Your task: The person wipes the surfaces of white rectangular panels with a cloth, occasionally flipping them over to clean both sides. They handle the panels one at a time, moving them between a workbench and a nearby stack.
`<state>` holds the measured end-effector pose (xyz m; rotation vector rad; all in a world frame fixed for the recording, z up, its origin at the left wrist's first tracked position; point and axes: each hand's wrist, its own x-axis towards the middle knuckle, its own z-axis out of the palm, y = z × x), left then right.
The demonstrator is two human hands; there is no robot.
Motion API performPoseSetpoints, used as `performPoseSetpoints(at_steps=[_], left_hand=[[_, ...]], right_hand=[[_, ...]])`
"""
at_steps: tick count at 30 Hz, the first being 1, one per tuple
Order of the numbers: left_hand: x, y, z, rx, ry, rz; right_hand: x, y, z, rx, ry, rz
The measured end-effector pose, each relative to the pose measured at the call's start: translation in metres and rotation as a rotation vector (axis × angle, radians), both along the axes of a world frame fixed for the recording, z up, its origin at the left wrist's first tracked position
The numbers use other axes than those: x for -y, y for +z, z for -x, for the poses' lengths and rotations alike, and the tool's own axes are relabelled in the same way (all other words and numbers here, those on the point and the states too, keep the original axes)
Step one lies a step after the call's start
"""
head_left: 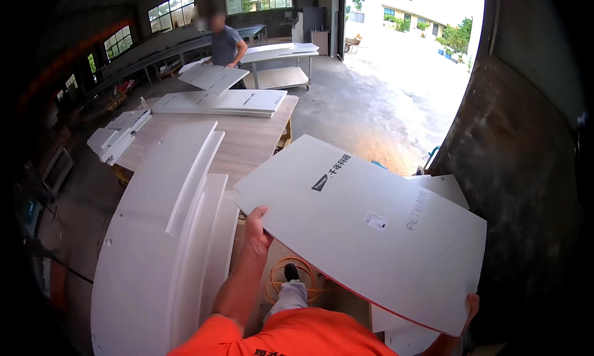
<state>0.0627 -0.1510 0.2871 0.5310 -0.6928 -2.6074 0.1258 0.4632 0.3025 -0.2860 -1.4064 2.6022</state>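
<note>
A broad, flat white board [346, 226] hung tilted in front of the person's body, its smooth, matte face turned up and marked with dark printing and a small pale sticker [375, 221]. Its near edge showed a thin red line. The two hands were well apart, both gripping this board: the left hand [255, 229] was wrapped around the near edge by the left corner, and the right hand [473, 306], mostly hidden, held the right end by the near corner. The fingers beneath the board could not be seen.

To the left leaned a pile of long white panels [145, 251], smooth-faced, with a few small round holes in the top one. Beyond stood a tabletop [247, 133] with a pale wood-grain surface, bearing a flat stack of white slabs [216, 102] and, at its left end, a heap of narrow white strips [119, 135]. Past it, a co-worker [226, 43] in a grey shirt held a thin rectangular sheet [213, 77]. A coiled orange hose [268, 289] lay around the person's dark shoe [291, 272], and grey, patchily worn floor [328, 105] stretched toward the bright doorway [402, 65].
</note>
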Motion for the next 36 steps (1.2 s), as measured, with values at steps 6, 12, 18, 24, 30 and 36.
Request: performPoseSetpoints(at_steps=[6,12,18,24,30,36], left_hand=[[0.084,-0.135,0.136,0.041,0.03,-0.143],[0.176,-0.187,0.188,0.105,0.029,-0.253],[0.233,-0.233,0.206,0.211,0.177,-0.258],[0.255,-0.225,0.227,0.286,0.309,-0.285],[0.276,-0.226,0.245,0.3,0.426,-0.254],[0.241,-0.225,0.219,0.547,0.275,-0.335]], right_hand=[[0.047,-0.047,0.106,0.047,0.006,-0.278],[0.012,-0.17,0.25,0.041,0.107,-0.77],[0.198,-0.108,0.345,0.151,0.351,-0.674],[0.368,-0.047,0.412,0.157,0.337,-0.583],[0.441,-0.075,0.502,0.237,0.814,-0.551],[0.541,-0.137,0.57,0.378,1.187,-0.587]])
